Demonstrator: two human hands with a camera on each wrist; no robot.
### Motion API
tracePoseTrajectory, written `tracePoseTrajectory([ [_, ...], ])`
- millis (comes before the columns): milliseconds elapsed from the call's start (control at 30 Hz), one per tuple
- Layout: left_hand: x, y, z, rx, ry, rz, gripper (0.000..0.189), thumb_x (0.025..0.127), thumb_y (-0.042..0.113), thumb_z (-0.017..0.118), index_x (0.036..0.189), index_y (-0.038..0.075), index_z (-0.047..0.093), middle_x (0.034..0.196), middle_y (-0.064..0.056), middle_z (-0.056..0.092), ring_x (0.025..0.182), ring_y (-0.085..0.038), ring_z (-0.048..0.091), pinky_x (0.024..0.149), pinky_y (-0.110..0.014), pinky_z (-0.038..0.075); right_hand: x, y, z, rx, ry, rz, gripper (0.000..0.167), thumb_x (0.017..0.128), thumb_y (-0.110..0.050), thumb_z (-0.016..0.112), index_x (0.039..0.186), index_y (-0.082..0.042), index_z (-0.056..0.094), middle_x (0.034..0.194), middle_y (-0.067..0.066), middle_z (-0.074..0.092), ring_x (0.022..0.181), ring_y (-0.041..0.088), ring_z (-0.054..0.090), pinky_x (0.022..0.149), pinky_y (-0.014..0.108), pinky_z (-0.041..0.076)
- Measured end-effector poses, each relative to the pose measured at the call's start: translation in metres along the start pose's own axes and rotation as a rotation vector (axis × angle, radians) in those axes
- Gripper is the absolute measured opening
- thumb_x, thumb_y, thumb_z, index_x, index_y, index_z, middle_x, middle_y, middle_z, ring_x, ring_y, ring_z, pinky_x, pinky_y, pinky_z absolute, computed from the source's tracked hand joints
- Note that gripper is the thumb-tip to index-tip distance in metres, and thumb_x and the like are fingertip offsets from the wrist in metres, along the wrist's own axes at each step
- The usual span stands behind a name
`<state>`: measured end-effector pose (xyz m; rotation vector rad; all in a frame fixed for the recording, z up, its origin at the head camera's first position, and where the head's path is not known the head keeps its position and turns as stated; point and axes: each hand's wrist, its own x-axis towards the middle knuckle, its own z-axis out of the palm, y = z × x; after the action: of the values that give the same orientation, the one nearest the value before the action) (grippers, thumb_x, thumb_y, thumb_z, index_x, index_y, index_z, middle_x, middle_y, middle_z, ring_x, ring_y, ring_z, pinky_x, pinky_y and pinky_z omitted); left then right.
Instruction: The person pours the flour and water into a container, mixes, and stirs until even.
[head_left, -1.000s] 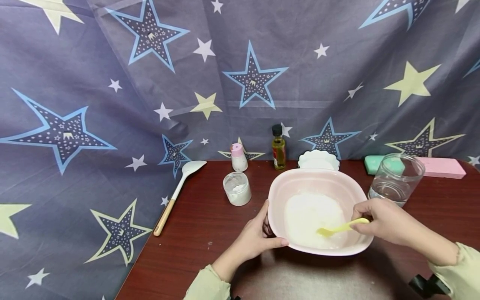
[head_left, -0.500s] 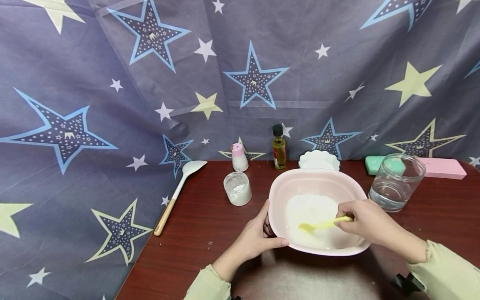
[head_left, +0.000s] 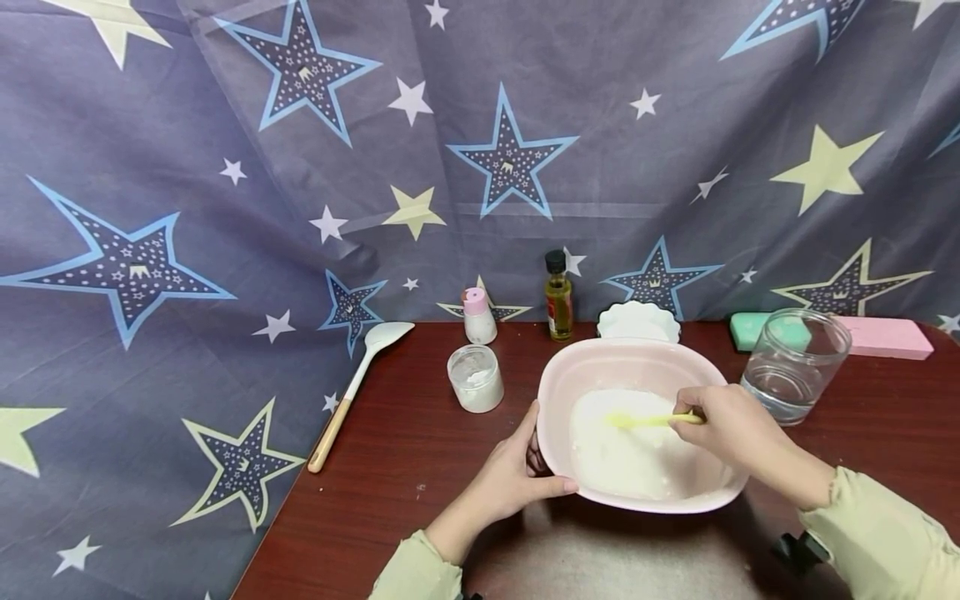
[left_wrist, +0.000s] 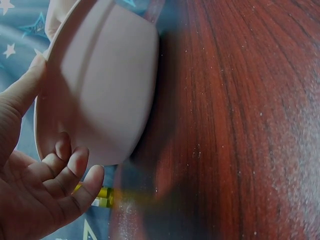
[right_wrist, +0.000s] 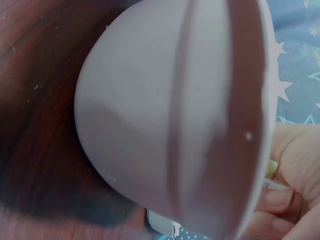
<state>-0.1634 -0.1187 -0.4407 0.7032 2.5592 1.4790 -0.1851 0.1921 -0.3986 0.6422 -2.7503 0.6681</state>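
Observation:
A pale pink bowl (head_left: 558, 367) stands on the table with white, milky-looking contents (head_left: 615, 462) in it. My left hand (head_left: 498, 479) holds the bowl's left side, thumb at the rim and the other fingers against the outer wall, as the left wrist view also shows (left_wrist: 55, 185). Over the bowl's right side, my right hand (head_left: 731, 425) pinches the handle of a yellow spoon (head_left: 652, 421). The spoon's tip lies in the white contents. In the right wrist view the bowl's wall (right_wrist: 135, 100) hides most of the spoon, with only a bit of yellow showing beside the fingers.
Behind the bowl are an oil bottle (head_left: 558, 304) and a white scalloped dish (head_left: 637, 321). A jar of white powder (head_left: 476, 379), a pink-capped shaker (head_left: 478, 317) and a long-handled spatula (head_left: 352, 387) lie left. A glass of water (head_left: 791, 371), green block (head_left: 746, 331) and pink block (head_left: 885, 336) are right.
My right hand has moved left with the yellow spoon, whose tip swept left, then toward the far side of the white contents. My left hand and the bowl look almost unmoved.

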Motion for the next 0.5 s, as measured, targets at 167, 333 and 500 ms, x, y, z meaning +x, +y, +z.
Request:
tracePoseTrajectory([
  [167, 0.000, 0.000, -0.001, 0.005, 0.000, 0.000, 0.112, 0.074, 0.027, 0.087, 0.155, 0.004, 0.014, 0.083, 0.007, 0.063, 0.072, -0.006, 0.062, 0.070, -0.028, 0.055, -0.001, 0.004, -0.008, -0.003, -0.017, 0.035, 0.024, 0.076, -0.010, 0.076, 0.066, -0.024, 0.059, 0.054, -0.013, 0.043, 0.053, 0.008, 0.039, 0.051, 0.028, 0.032],
  [333, 0.000, -0.001, -0.001, 0.009, 0.000, 0.006, 0.112, 0.074, 0.027, 0.087, 0.155, 0.004, 0.014, 0.083, 0.008, 0.063, 0.071, -0.005, 0.061, 0.069, -0.027, 0.055, -0.003, 0.007, -0.017, -0.015, -0.048, 0.062, 0.022, 0.076, -0.011, 0.075, 0.067, -0.024, 0.060, 0.055, -0.013, 0.044, 0.054, 0.009, 0.040, 0.052, 0.028, 0.032],
  [500, -0.001, -0.002, -0.002, 0.006, -0.002, 0.011, 0.112, 0.074, 0.027, 0.087, 0.155, 0.003, 0.014, 0.083, 0.008, 0.063, 0.071, -0.004, 0.061, 0.069, -0.026, 0.054, -0.007, 0.008, -0.025, -0.027, -0.076, 0.074, 0.022, 0.076, -0.013, 0.076, 0.065, -0.025, 0.060, 0.055, -0.013, 0.045, 0.055, 0.009, 0.039, 0.051, 0.026, 0.031],
])
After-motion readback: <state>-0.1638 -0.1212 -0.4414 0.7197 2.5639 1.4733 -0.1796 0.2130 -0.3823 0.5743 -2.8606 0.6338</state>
